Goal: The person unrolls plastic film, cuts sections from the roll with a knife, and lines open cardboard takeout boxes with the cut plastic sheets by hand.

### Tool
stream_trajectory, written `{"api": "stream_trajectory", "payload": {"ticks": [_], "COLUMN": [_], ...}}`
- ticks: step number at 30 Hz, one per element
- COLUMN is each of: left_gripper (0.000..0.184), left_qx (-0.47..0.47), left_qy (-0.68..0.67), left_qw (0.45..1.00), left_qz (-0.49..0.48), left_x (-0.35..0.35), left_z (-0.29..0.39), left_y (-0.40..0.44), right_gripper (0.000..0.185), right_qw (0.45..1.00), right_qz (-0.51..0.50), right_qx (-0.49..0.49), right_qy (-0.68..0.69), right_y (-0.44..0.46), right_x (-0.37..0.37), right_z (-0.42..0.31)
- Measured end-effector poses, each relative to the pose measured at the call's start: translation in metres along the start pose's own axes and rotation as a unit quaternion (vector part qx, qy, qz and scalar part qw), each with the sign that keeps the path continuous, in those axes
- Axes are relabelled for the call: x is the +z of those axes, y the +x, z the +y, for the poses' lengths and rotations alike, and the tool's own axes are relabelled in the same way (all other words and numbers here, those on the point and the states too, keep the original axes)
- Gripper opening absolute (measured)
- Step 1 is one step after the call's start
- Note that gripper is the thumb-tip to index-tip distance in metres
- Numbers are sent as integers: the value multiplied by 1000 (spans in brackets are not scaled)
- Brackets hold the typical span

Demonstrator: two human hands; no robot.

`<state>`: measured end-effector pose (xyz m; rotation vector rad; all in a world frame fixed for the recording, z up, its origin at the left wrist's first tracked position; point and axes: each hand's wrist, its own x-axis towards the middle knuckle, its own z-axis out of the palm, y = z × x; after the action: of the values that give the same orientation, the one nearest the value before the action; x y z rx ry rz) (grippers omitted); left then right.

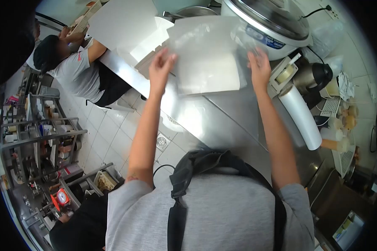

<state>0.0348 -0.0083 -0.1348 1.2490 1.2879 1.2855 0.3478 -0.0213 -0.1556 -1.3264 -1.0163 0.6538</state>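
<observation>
A pale rectangular sheet or flat packet (209, 62), with clear plastic over it, lies on the steel counter (197, 113) between my hands. My left hand (161, 69) is raised at its left edge, thumb and fingers apart, with nothing seen between them. At the sheet's right side, my right hand (259, 67) is beside the clear plastic (241, 39). Its fingers are slightly blurred and curved, and whether they hold the plastic is unclear. A white open box (151, 42) stands just beyond my left hand.
A large cooker (276, 21) sits at the back right. Right of my arm are a white roll (301, 119), a tape dispenser (284, 75) and a kettle (312, 79). A person in a grey shirt (73, 71) is at the left; another in black (86, 226) is lower left.
</observation>
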Motion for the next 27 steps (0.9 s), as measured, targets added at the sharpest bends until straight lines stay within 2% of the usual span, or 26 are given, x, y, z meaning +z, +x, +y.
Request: {"api": "stream_trajectory", "payload": {"ticks": [1,3,5,6,10,13,16,19,20,24,27], "left_gripper": [57,45,31,24,21,15,11,19,23,26,32], "left_qx": [-6,-82,-57,1,-34,19,263,458,493,401,209], "left_qy": [6,35,120,142,18,19,92,168,177,230,143], "left_qw": [1000,996,991,990,998,996,950,868,848,878,960], "left_qz": [1,-1,-31,11,50,89,139,90,83,125,117], "left_x": [-3,5,15,19,21,20,13,4,2,-13,-3], "left_z": [-20,-43,-46,-49,-29,-12,-13,23,30,-16,-29], "left_y": [-8,-38,-51,-48,-25,-14,-5,-7,-7,24,16], "right_gripper": [43,38,31,28,22,20,19,19,20,21,21], "right_qw": [1000,999,997,997,997,995,984,984,989,980,971], "right_qz": [10,15,-10,-31,-55,-41,-8,-21,-34,-15,4], "right_qx": [-1,27,65,70,52,18,-72,-94,-49,1,-16], "right_qy": [10,37,40,28,-34,-85,-163,-153,-135,-198,-237], "right_y": [-10,-34,-41,-41,-30,-15,-1,3,-2,-6,-3], "right_x": [-9,-25,-37,-42,-33,-18,5,19,21,28,29], "right_z": [14,28,44,46,31,25,22,25,21,13,28]}}
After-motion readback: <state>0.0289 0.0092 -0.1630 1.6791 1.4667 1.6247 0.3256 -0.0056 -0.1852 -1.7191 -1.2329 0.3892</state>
